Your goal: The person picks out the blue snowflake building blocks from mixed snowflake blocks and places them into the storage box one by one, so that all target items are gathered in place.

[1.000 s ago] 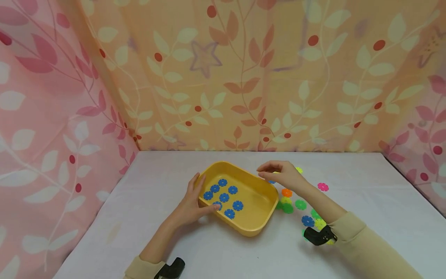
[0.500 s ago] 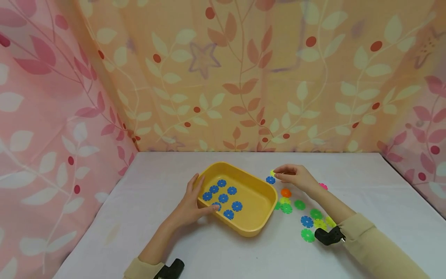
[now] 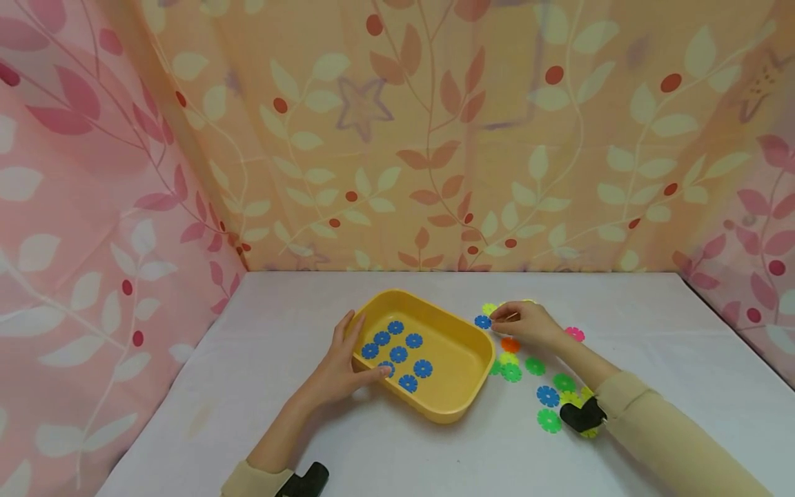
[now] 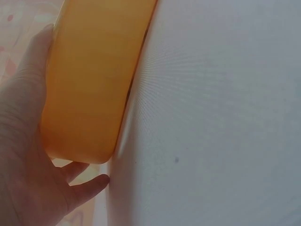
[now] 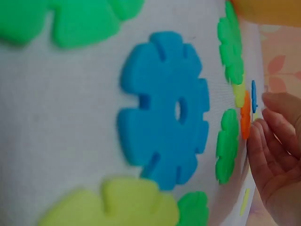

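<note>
My left hand [image 3: 340, 367] holds the yellow plastic tray [image 3: 437, 408] at its left end, thumb over the near rim and fingers spread along the left rim. In the left wrist view that thumb lies along the rim of the orange-looking tray [image 4: 94, 84]. Several blue snowflake discs [image 3: 399, 354] lie flat in the tray's left half. Off the tray's right side, my right hand [image 3: 528, 324] hovers low with fingers loosely bent. Its fingertips are right beside a blue snowflake disc [image 3: 482, 322], seen edge-on as a blue disc [image 5: 254, 96] in the right wrist view; contact is unclear.
Right of the tray lie an orange disc [image 3: 511, 344], a pink disc [image 3: 574, 334], another blue disc [image 3: 548, 395], and several green discs [image 3: 535, 366] and yellow discs [image 3: 489, 309]. Patterned curtains [image 3: 435, 138] border the white-covered table [image 3: 261, 331].
My right hand has moved away from the tray's far rim to the right, then slightly down toward the blue disc outside the tray. My left hand and the tray have stayed put.
</note>
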`<state>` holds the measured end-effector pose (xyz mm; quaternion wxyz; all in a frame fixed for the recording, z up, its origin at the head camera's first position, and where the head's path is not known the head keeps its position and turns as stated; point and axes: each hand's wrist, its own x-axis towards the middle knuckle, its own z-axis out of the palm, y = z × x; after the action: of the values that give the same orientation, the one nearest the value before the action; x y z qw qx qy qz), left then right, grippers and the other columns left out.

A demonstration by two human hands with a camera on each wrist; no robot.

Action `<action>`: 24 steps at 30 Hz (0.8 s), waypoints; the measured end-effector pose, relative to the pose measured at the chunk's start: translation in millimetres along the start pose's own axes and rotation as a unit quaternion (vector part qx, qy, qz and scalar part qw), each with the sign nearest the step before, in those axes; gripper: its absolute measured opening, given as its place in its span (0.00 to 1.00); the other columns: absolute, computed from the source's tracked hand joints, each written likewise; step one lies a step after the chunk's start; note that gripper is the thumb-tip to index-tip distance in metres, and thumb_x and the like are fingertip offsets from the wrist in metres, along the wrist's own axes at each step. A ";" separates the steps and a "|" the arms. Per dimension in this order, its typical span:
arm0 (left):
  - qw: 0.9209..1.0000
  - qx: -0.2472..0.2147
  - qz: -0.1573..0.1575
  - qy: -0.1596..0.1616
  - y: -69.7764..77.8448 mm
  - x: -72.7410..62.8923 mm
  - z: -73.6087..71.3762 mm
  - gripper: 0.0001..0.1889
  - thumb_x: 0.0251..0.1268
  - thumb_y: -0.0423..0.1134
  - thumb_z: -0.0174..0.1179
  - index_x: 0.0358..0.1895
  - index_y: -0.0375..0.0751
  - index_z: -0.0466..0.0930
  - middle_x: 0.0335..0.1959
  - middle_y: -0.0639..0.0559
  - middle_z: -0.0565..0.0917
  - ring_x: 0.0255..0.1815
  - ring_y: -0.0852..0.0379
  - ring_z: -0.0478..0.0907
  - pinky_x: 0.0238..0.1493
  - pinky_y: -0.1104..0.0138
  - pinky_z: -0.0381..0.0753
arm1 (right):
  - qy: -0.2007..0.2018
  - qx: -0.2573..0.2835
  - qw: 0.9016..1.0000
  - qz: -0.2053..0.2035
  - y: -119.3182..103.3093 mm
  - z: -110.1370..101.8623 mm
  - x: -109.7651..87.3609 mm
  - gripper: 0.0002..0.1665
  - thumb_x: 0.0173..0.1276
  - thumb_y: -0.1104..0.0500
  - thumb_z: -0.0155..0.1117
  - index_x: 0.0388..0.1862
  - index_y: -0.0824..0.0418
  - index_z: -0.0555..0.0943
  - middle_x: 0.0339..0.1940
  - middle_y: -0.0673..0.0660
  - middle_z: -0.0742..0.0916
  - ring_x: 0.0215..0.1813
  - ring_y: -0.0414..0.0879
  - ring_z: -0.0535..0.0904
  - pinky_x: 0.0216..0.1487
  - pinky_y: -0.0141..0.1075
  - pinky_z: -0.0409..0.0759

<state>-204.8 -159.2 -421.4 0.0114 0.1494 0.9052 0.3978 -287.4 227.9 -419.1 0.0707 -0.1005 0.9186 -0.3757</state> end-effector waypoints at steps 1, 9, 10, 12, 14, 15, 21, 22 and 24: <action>1.000 0.000 0.000 0.001 -0.2 0.0 0.1 0.58 0.53 0.61 0.69 0.80 0.49 0.41 0.79 0.47 0.34 0.77 0.38 0.45 0.68 0.41 0.55 | 0.004 -0.005 1.000 -0.001 -0.7 1.0 0.3 0.14 0.65 0.54 0.69 0.47 0.59 0.84 0.39 0.52 0.85 0.43 0.49 0.78 0.41 0.33 0.81; 1.000 0.006 -0.004 0.004 0.1 -0.6 0.3 0.59 0.50 0.63 0.70 0.80 0.51 0.41 0.79 0.52 0.34 0.77 0.41 0.46 0.69 0.42 0.54 | 0.015 -0.010 1.000 -0.003 -4.7 6.2 2.1 0.13 0.65 0.58 0.69 0.46 0.63 0.83 0.35 0.54 0.83 0.39 0.49 0.77 0.38 0.30 0.81; 1.000 0.006 -0.006 0.004 0.2 -0.6 0.4 0.59 0.50 0.64 0.70 0.80 0.52 0.41 0.79 0.53 0.34 0.77 0.41 0.46 0.69 0.42 0.55 | 0.017 -0.011 1.000 -0.004 -4.4 6.4 2.5 0.12 0.65 0.59 0.69 0.45 0.62 0.83 0.35 0.54 0.82 0.39 0.49 0.76 0.37 0.30 0.80; 1.000 0.007 -0.008 0.004 0.3 -0.3 0.7 0.59 0.50 0.64 0.70 0.80 0.52 0.41 0.79 0.53 0.34 0.77 0.42 0.46 0.69 0.42 0.55 | 0.021 -0.015 1.000 -0.011 -3.4 6.7 3.4 0.12 0.65 0.59 0.70 0.44 0.62 0.83 0.34 0.54 0.82 0.38 0.49 0.76 0.37 0.29 0.80; 1.000 0.004 -0.007 0.006 0.4 -0.3 1.0 0.59 0.50 0.63 0.70 0.80 0.51 0.41 0.79 0.52 0.34 0.77 0.41 0.45 0.69 0.42 0.54 | 0.022 -0.019 0.999 -0.020 -2.4 6.7 4.0 0.12 0.65 0.59 0.69 0.44 0.63 0.83 0.33 0.53 0.82 0.38 0.49 0.76 0.37 0.30 0.80; 1.000 0.003 -0.009 0.005 0.5 -0.2 1.0 0.59 0.50 0.63 0.70 0.80 0.52 0.41 0.79 0.53 0.34 0.77 0.41 0.45 0.69 0.42 0.54 | 0.023 -0.020 0.999 -0.020 -2.0 6.7 4.4 0.11 0.65 0.59 0.69 0.44 0.62 0.83 0.33 0.53 0.82 0.38 0.49 0.76 0.37 0.30 0.80; 1.000 0.004 -0.003 0.008 0.7 -0.4 1.5 0.59 0.51 0.63 0.70 0.80 0.50 0.41 0.79 0.51 0.34 0.77 0.40 0.45 0.69 0.41 0.54 | 0.025 -0.020 0.999 -0.015 -2.1 7.6 5.6 0.11 0.65 0.59 0.69 0.44 0.63 0.83 0.33 0.54 0.82 0.36 0.48 0.76 0.39 0.32 0.80; 1.000 0.005 -0.002 0.008 0.8 -0.4 1.5 0.59 0.51 0.63 0.70 0.80 0.50 0.41 0.79 0.51 0.34 0.77 0.40 0.45 0.69 0.41 0.54 | 0.025 -0.020 0.999 -0.012 -2.4 7.7 5.7 0.11 0.65 0.59 0.69 0.44 0.63 0.83 0.33 0.54 0.82 0.36 0.48 0.76 0.39 0.32 0.81; 1.000 0.006 0.000 0.010 0.6 -0.3 1.5 0.59 0.51 0.63 0.70 0.80 0.50 0.41 0.79 0.50 0.35 0.77 0.40 0.46 0.69 0.41 0.54 | 0.025 -0.021 0.999 -0.010 -3.2 7.8 5.7 0.11 0.65 0.59 0.69 0.43 0.63 0.83 0.32 0.54 0.82 0.35 0.47 0.76 0.40 0.32 0.81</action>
<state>-204.2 -157.8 -422.0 0.0013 0.1452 0.9077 0.3938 -291.0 219.0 -422.7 0.0422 -0.1015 0.9269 -0.3589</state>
